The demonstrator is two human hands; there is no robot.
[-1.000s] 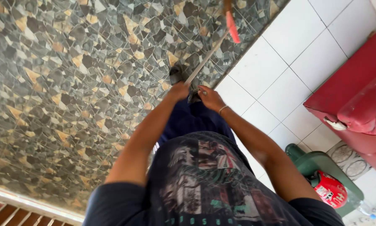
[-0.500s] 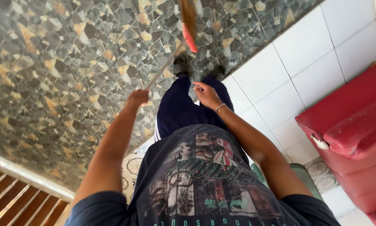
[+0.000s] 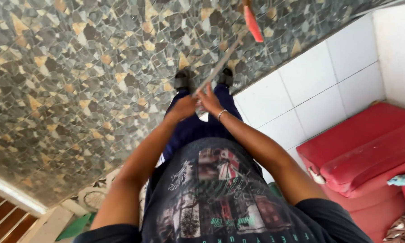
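A thin grey stick (image 3: 221, 64) with a red head (image 3: 253, 23) slants up and away over the floor in front of my feet. My left hand (image 3: 183, 108) and my right hand (image 3: 208, 101) sit close together at its near end, both closed around it. A bracelet circles my right wrist. My black shoes (image 3: 182, 79) stand on the stone floor just beyond my hands. My dark printed shirt fills the bottom of the view.
Mottled stone mosaic floor (image 3: 76, 90) covers the left and top. White floor tiles (image 3: 319, 81) lie to the right. Red cushions (image 3: 364, 150) are stacked at the right edge. Wooden slats (image 3: 2, 220) and a green object (image 3: 74, 226) sit at the bottom left.
My left hand has come in from the left and now sits beside my right hand on the stick. The red head has swung to the right.
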